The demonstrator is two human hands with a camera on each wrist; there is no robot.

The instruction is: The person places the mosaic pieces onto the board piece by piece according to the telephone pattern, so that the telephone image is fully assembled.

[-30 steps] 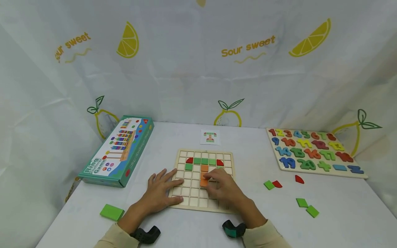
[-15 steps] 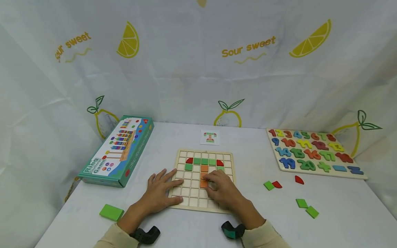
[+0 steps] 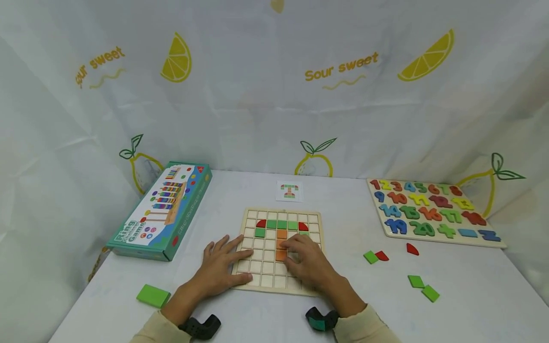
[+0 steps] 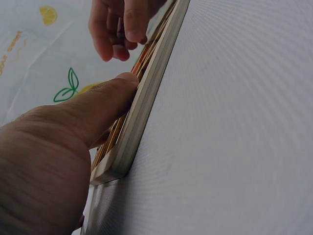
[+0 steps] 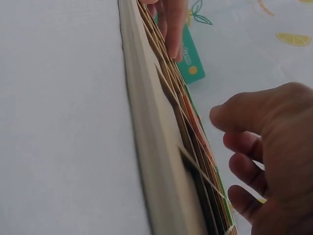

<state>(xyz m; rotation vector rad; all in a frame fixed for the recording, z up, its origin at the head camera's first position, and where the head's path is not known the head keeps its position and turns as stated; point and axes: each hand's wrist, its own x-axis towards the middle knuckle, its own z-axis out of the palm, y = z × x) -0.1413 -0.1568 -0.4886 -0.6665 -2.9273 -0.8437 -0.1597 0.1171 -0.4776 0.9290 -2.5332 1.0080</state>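
Note:
A wooden grid board (image 3: 273, 288) lies in the middle of the table. Red quarter-circle tiles (image 3: 261, 223) and green square tiles (image 3: 281, 224) fill part of its upper rows, above a column of orange square tiles (image 3: 280, 256). My left hand (image 3: 220, 267) rests on the board's left side with fingers spread; the left wrist view shows its thumb (image 4: 110, 100) lying over the board's edge. My right hand (image 3: 310, 264) is over the board, bent index fingertip at the orange column. In the right wrist view its thumb (image 5: 234, 115) stands apart from the tiles, and no tile shows in the hand.
A picture card (image 3: 289, 191) lies behind the board. At the left are a game box (image 3: 171, 214) and a green block (image 3: 153, 296). Loose green tiles (image 3: 431, 293) and red tiles (image 3: 412, 248) lie to the right, in front of a number puzzle (image 3: 437, 202).
My right index fingertip has shifted slightly at the orange column and the thumb has moved off the lowest orange tile. My left hand stays in place.

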